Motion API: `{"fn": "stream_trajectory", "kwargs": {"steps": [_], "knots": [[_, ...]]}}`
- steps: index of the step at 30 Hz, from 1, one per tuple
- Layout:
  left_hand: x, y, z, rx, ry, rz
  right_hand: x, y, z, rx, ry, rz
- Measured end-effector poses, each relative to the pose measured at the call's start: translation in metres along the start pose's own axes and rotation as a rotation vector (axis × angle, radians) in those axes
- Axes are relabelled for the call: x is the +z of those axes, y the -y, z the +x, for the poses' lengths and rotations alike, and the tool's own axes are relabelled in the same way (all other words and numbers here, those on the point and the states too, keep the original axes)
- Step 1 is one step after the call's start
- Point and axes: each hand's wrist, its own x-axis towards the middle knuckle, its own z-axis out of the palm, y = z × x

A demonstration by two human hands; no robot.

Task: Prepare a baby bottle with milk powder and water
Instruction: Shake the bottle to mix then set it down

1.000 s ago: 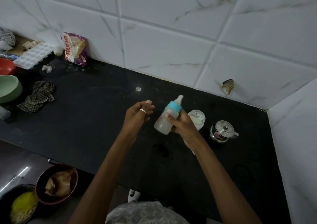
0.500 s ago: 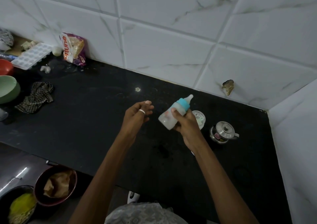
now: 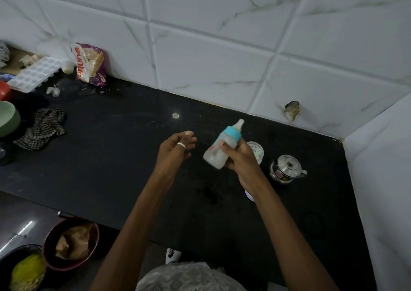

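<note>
Patterned grey cloth (image 3: 189, 277) of the person's clothing fills the bottom edge, and to its left, below the counter, sit a dark bowl (image 3: 71, 244) holding brown scraps and another with something yellow (image 3: 27, 270). Both forearms reach out over the black countertop (image 3: 111, 168). The right hand (image 3: 241, 159) is wrapped around a baby bottle (image 3: 222, 148), holding it tilted above the counter, teal collar and pale teat up and to the right, whitish liquid inside. The left hand (image 3: 173, 150), a ring on one finger, hangs empty beside the bottle with fingers loosely curled, not touching it. Just past the right hand stand a small white container (image 3: 256, 150) and a lidded steel pot (image 3: 285, 169). Far left lie a checked rag (image 3: 42, 129), a green bowl (image 3: 7, 118), an ice tray (image 3: 35, 73) and a snack packet (image 3: 90, 64) against the white tiled wall (image 3: 222, 45).
</note>
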Motion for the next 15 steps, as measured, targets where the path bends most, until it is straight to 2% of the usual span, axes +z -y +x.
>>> {"fn": "stream_trajectory", "kwargs": {"steps": [2, 5, 6, 9, 13, 15], "knots": [[0.0010, -0.0005, -0.0006, -0.005, -0.011, 0.003, 0.0022, -0.0016, 0.0003, 0.001, -0.022, -0.023], [0.0012, -0.0013, -0.0019, -0.004, 0.004, 0.007, 0.0002, -0.0047, -0.0018, 0.038, 0.155, -0.161], [0.0013, -0.0016, -0.0023, -0.005, 0.009, 0.011, 0.0005, -0.0050, -0.0027, 0.039, 0.160, -0.151], [-0.0004, -0.0027, -0.0034, 0.001, 0.005, 0.016, 0.0049, -0.0092, -0.0022, 0.020, 0.015, -0.009], [-0.0027, -0.0024, -0.0033, 0.004, 0.001, 0.013, 0.0031, -0.0103, -0.0003, 0.026, 0.086, -0.114], [-0.0033, -0.0019, -0.0027, 0.002, 0.001, 0.017, 0.0021, -0.0083, 0.0012, 0.015, 0.008, -0.032]]}}
